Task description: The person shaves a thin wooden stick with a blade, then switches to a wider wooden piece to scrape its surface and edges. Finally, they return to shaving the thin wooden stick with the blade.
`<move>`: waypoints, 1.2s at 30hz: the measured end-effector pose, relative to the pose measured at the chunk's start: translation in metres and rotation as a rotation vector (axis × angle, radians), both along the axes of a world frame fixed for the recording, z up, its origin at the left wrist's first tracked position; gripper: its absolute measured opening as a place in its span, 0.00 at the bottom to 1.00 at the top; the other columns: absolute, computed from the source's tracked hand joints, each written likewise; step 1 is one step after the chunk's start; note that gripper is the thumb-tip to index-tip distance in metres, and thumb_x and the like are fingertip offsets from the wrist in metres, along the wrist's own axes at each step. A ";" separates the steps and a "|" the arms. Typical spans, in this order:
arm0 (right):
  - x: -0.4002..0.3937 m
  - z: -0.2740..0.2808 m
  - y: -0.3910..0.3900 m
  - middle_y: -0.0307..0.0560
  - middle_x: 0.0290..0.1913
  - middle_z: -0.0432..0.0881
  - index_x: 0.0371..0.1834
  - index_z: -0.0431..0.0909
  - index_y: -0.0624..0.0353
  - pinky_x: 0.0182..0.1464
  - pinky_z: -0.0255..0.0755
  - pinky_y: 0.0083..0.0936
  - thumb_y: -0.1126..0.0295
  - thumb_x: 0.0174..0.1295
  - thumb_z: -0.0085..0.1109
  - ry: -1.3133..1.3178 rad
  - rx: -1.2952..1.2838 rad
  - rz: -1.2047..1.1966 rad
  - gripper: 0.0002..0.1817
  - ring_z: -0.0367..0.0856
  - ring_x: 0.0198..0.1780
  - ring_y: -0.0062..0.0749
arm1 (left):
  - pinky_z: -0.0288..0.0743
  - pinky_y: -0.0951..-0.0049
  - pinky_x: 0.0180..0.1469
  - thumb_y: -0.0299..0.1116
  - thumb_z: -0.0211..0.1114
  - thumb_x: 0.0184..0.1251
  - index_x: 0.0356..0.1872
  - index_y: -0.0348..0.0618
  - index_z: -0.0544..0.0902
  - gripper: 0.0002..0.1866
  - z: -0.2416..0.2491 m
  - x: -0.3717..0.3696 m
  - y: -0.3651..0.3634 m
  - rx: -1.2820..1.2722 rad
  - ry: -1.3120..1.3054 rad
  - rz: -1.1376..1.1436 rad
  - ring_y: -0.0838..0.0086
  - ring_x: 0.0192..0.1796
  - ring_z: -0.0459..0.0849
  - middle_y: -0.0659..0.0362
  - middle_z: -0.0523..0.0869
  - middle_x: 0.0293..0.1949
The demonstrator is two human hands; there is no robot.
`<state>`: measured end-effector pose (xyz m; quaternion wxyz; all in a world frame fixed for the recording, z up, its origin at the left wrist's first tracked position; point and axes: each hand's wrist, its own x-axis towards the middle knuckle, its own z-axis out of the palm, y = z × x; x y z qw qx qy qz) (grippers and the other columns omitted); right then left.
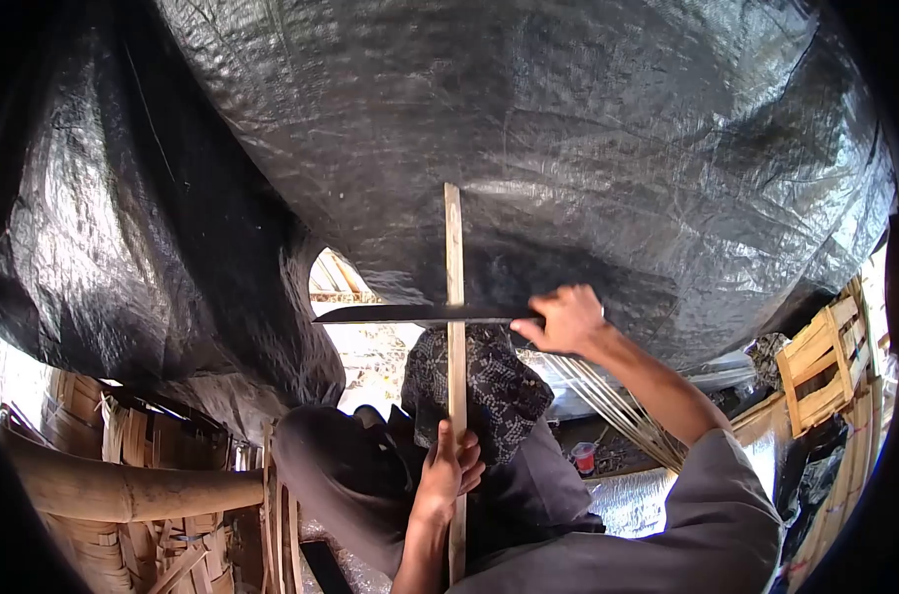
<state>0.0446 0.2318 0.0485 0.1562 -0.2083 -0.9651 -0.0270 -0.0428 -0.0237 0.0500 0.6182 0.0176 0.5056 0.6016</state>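
Note:
A long, pale bamboo strip [454, 247] stands nearly upright in the view, in front of my body. Low on it, my left hand [444, 477] wraps its fingers and thumb around the strip. My right hand [566, 319] grips the handle end of a dark machete [395, 313], with the handle mostly hidden in the fist. The blade lies level, pointing left, and crosses the strip above my left hand. Behind the strip, a black-and-white patterned cloth [504, 396] is draped between my knees.
A black plastic tarp [568, 129] hangs close in front and to the left. A thick bamboo pole [152, 493] juts in at left. On the right are several thin bamboo strips [618, 411], a red cup [583, 459] and a wooden crate [816, 361].

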 end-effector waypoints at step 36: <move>-0.009 0.019 0.019 0.49 0.11 0.74 0.19 0.80 0.54 0.16 0.70 0.34 0.35 0.53 0.47 0.001 0.112 0.034 0.32 0.77 0.14 0.42 | 0.40 0.83 0.14 0.66 0.41 0.62 0.24 0.49 0.65 0.28 0.000 0.013 -0.002 -0.071 0.108 0.034 0.88 0.12 0.49 0.72 0.53 0.13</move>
